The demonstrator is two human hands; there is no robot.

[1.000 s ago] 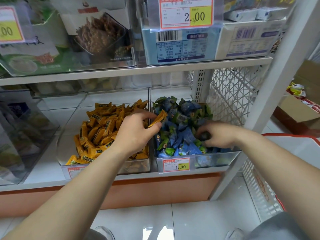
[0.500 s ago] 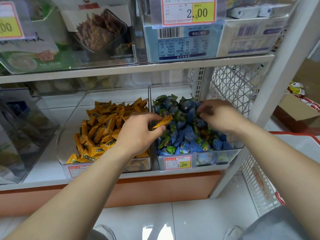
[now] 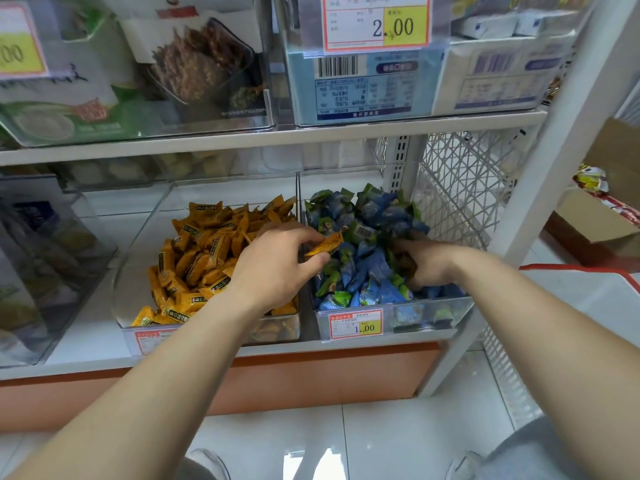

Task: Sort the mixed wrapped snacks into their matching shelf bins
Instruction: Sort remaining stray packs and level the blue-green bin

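1. Orange-wrapped snacks (image 3: 204,258) fill the left of two clear bins on the lower shelf (image 3: 86,327), seen from the head camera. This left bin (image 3: 138,265) has a red-bordered price tag on its front, partly hidden by a forearm.
2. Blue and green wrapped snacks (image 3: 367,271) are heaped in the right bin (image 3: 433,313), which stands just beside the left one. Its front carries a small price tag (image 3: 356,325) reading 1.00.
3. The person's left hand (image 3: 277,268) pinches a single orange snack (image 3: 325,244) between thumb and fingers. The piece is tilted above the wall that divides the two bins, with its far end over the blue heap.
4. The right hand (image 3: 426,261) reaches into the right bin, fingers curled down among the blue and green wrappers. Its fingertips are buried, so I cannot tell whether it holds anything.
5. On the upper shelf (image 3: 346,131) stand clear containers of boxed goods, one with a large tag (image 3: 375,24) reading 2.00.
6. A white lattice panel (image 3: 460,188) closes the right end of the shelf, and a cardboard box (image 3: 595,223) sits beyond it.
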